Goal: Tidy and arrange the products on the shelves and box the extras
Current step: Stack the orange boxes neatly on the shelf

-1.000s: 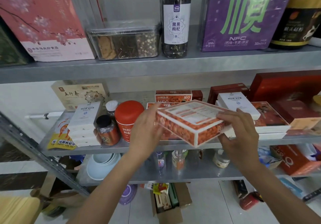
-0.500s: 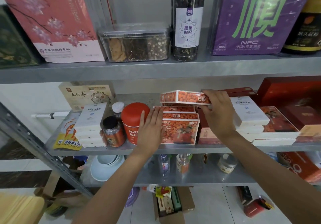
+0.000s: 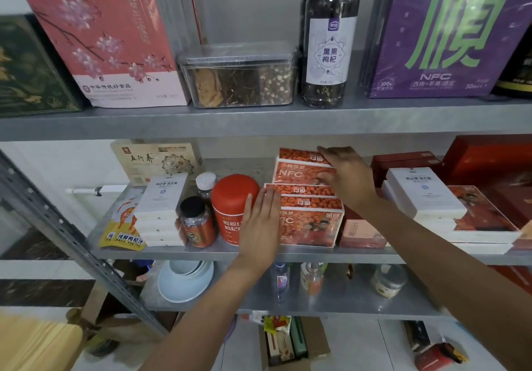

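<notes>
Grip released, left hand (image 3: 260,221) presses flat against front orange boxes (image 3: 311,226), likely squaring the stack; right hand (image 3: 348,177) steadies rear boxes (image 3: 296,173), grip unclear.

Bare shelf (image 3: 239,169) shows behind the red can (image 3: 230,197), between the beige box (image 3: 149,160) and the rear stack (image 3: 299,173) of the 2 orange ones. Only a thin gap separates that stack's top from the upper shelf (image 3: 259,123). The left hand (image 3: 260,221) fills the slot between can and front stack (image 3: 311,226); a pink box (image 3: 359,233) stands just beside its right. The right hand (image 3: 348,177) covers the rear stack's right end, dark red boxes (image 3: 403,160) close beyond.
</notes>
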The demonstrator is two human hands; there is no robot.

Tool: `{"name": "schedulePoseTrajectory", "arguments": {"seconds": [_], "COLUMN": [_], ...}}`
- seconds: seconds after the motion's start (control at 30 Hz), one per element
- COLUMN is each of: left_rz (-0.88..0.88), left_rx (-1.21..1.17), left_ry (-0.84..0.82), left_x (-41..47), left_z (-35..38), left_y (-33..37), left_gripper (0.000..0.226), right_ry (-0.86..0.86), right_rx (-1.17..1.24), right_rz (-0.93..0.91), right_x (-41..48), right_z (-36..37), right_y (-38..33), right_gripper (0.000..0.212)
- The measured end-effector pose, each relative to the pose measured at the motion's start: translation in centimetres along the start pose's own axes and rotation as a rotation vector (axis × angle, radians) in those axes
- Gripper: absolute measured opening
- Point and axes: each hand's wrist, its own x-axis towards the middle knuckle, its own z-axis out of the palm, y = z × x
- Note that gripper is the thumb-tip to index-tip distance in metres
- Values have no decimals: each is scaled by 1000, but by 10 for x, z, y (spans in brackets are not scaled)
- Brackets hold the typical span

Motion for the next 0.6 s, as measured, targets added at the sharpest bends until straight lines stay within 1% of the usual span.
{"name": "schedulePoseTrajectory", "arguments": {"seconds": [0.13,0.2,0.27,0.33,0.43,0.53,0.6], "left_rz": [21,27,37,56,86,118,142], "left_rx": [51,70,90,112,145,196,234], "left_ry": [-15,-30,-41,-57,-74,-125,-169], "left_x": [4,8,11,16,28,43,52], "left_z": [0,0,0,0,-2,-3,-3], "left_y": [-1,-2,-2,-4,-5,-3,-3], "left_gripper": [60,61,63,67,73,95,105], "right_ry": [-179,-287,-356,-369,-333,-346,-350], "right_rx": [-28,19,99,122,18,-41,19], "right_rz": [-9,-1,-12,-54,-93,-43,-10], "right_x": [3,4,6,8,7,7,8], "right_z": [22,33,38,40,42,43,41], "right_y": [11,15,16,19,24,27,29], "right_gripper": [50,45,37,36,37,38,37]}}
